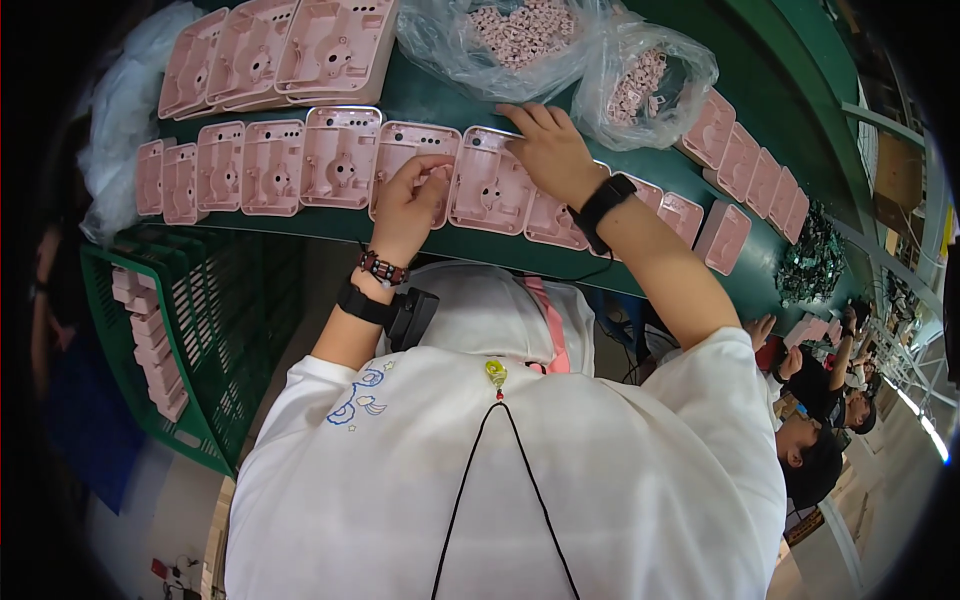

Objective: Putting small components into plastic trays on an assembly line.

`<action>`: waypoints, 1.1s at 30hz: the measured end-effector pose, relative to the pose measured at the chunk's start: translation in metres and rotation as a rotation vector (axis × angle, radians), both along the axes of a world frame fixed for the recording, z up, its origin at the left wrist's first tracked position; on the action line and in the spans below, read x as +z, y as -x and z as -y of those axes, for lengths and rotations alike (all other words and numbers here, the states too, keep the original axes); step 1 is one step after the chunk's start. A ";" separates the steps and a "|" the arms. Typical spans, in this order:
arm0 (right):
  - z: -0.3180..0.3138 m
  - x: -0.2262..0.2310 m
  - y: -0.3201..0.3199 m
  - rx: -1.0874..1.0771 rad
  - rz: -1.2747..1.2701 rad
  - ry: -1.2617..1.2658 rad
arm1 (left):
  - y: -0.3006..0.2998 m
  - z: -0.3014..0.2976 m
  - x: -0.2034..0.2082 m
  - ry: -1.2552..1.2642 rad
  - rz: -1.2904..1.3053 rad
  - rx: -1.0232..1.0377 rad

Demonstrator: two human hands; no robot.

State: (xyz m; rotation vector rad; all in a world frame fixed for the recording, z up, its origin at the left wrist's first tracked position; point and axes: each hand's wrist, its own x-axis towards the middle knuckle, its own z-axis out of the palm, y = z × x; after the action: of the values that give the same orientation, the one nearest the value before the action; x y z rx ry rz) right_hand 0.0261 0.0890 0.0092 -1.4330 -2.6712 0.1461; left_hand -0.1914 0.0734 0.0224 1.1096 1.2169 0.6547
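A row of pink plastic shells lies open side up along a green conveyor belt (420, 95). My left hand (408, 200) rests on one pink shell (400, 150), fingertips curled and pressing into its inside; whether they pinch a small part I cannot tell. My right hand (548, 150) lies flat over the top edge of the neighbouring pink shell (485, 190), fingers spread toward the left. Both wrists wear black bands, the left one a bead bracelet too.
Two clear plastic bags of small pink parts (520, 35) (640, 85) sit behind the hands. More shells are stacked at upper left (270, 50) and run off to the right (745, 165). A green crate (190, 330) with pink pieces stands at left. Other workers sit at lower right (820, 400).
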 end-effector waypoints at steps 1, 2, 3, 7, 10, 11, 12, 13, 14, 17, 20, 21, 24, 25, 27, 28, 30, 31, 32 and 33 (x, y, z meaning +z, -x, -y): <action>0.004 0.003 -0.002 -0.001 -0.002 -0.006 | 0.000 0.001 -0.001 -0.044 -0.004 -0.017; 0.011 0.007 -0.004 -0.083 -0.058 -0.014 | 0.001 0.003 -0.002 -0.049 -0.007 -0.018; 0.019 0.010 -0.007 -0.163 -0.114 -0.021 | 0.001 0.006 -0.003 -0.023 0.026 0.002; 0.052 0.022 -0.015 -0.338 -0.266 0.067 | -0.001 0.013 -0.006 0.022 0.037 -0.004; 0.071 0.035 -0.013 -0.427 -0.408 0.116 | -0.008 0.013 -0.001 0.010 -0.056 -0.086; 0.075 0.040 -0.010 -0.463 -0.503 0.117 | -0.015 0.013 0.006 0.003 -0.019 -0.121; 0.078 0.045 -0.007 -0.499 -0.597 0.116 | -0.023 0.013 0.014 -0.004 0.018 -0.157; 0.082 0.051 -0.003 -0.512 -0.600 0.111 | -0.030 0.013 0.022 -0.010 0.058 -0.198; 0.085 0.056 0.002 -0.558 -0.747 0.188 | -0.035 0.014 0.028 -0.011 0.057 -0.214; 0.093 0.064 0.005 -0.655 -1.037 0.322 | -0.058 0.019 0.037 0.190 0.235 -0.252; 0.105 0.069 -0.009 -0.705 -1.177 0.443 | -0.069 0.022 0.035 0.334 0.277 -0.338; 0.111 0.067 -0.020 -0.725 -1.169 0.432 | -0.075 0.024 0.033 0.407 0.293 -0.370; 0.125 0.061 -0.045 -0.546 -0.942 0.297 | -0.096 0.031 0.039 0.591 0.312 -0.445; 0.130 0.062 -0.053 -0.554 -0.940 0.297 | -0.103 0.033 0.040 0.681 0.315 -0.471; 0.143 0.068 -0.070 -0.528 -0.870 0.239 | -0.124 0.038 0.041 0.685 0.265 -0.520; 0.147 0.069 -0.077 -0.509 -0.838 0.211 | -0.135 0.040 0.041 0.683 0.212 -0.560; 0.158 0.066 -0.090 -0.484 -0.817 0.164 | -0.154 0.047 0.041 0.680 0.156 -0.599; 0.163 0.064 -0.097 -0.460 -0.792 0.117 | -0.163 0.051 0.039 0.672 0.118 -0.614; 0.167 0.064 -0.102 -0.435 -0.768 0.069 | -0.171 0.056 0.037 0.664 0.081 -0.628; 0.169 0.065 -0.109 -0.437 -0.769 0.066 | -0.178 0.060 0.036 0.655 0.043 -0.645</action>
State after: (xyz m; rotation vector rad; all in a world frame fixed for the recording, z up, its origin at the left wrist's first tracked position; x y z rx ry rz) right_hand 0.1350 -0.0799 0.0740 -1.5279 -1.7258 0.6048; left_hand -0.0129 0.0138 0.0581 0.8396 0.8576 -0.2099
